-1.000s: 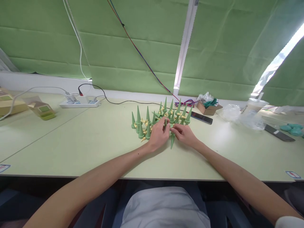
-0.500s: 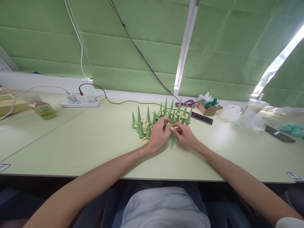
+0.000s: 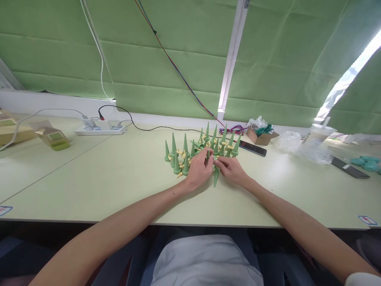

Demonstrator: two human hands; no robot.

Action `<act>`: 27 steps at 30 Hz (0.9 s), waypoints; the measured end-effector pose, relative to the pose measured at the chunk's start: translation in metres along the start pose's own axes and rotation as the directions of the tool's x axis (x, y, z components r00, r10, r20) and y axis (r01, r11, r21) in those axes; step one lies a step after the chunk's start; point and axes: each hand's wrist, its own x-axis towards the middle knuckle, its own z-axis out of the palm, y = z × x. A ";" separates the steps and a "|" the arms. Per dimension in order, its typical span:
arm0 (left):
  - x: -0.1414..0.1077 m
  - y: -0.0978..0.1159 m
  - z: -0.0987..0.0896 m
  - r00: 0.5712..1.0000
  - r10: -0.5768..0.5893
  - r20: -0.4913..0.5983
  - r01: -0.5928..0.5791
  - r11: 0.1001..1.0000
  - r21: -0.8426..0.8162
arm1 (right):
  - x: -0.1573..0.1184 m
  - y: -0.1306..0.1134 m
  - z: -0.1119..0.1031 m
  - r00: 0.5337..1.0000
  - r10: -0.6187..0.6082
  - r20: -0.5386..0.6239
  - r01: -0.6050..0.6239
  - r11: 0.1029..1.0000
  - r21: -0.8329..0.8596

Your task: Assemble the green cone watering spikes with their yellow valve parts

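1. Grasping a green spike (image 3: 208, 155) beside upright spikes (image 3: 173, 147): my left hand (image 3: 200, 170).
2. Working close by: my right hand (image 3: 232, 168), grip unclear from my remote post.
3. Fingertip adjusting, I judge; next calls for steadiness.

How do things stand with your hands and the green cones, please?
Left hand holding a green cone. Right hand close beside it, grip unclear. Other cones standing close by; phone lying beyond right hand.

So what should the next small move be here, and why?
Probably a slight push by the right hand toward the cone: the left hand holds that cone, and the right fingertips are closed just beside it. What, if anything, they pinch is too hidden to tell.
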 end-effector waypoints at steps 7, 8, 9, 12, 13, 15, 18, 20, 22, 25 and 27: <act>0.000 0.000 0.000 1.000 -0.016 -0.026 0.017 1.000 0.021 | -0.001 -0.001 0.000 0.999 0.037 -0.006 -0.037 0.999 -0.006; 0.000 0.000 0.000 0.999 -0.018 -0.026 0.019 1.000 0.020 | -0.001 -0.001 0.000 0.999 0.033 -0.012 -0.033 0.999 -0.003; 0.000 0.000 0.000 1.000 -0.018 -0.025 0.018 1.000 0.019 | -0.001 -0.001 0.000 1.000 0.027 -0.014 -0.027 1.000 0.000; 0.000 -0.001 0.001 1.000 -0.009 -0.026 0.010 1.000 0.019 | -0.002 0.000 0.001 1.000 0.015 -0.013 -0.015 1.000 0.007; 0.000 -0.001 0.001 1.000 -0.007 -0.027 0.007 1.000 0.021 | -0.002 0.001 0.001 1.000 0.014 -0.014 -0.013 1.000 0.007; -0.001 -0.001 0.001 1.000 -0.003 -0.025 0.004 1.000 0.024 | -0.002 0.001 0.001 1.000 0.015 -0.014 -0.015 1.000 0.008; -0.001 -0.001 0.000 1.000 0.002 -0.015 -0.002 1.000 0.025 | -0.002 0.001 0.000 1.000 0.019 -0.007 -0.019 1.000 0.015; 0.000 -0.001 0.000 1.000 0.007 -0.009 -0.007 1.000 0.026 | -0.002 0.002 0.000 1.000 0.020 -0.001 -0.020 1.000 0.012; 0.000 0.000 0.000 1.000 0.011 -0.003 -0.011 1.000 0.027 | -0.001 0.002 0.000 1.000 0.013 -0.002 -0.013 1.000 -0.001; 0.000 0.000 -0.001 1.000 0.014 0.002 -0.014 1.000 0.026 | -0.001 0.003 0.000 1.000 -0.015 -0.006 0.015 1.000 -0.022; 0.000 0.001 -0.001 1.000 0.012 0.002 -0.012 1.000 0.025 | -0.001 0.003 0.001 1.000 -0.024 -0.007 0.023 0.999 -0.028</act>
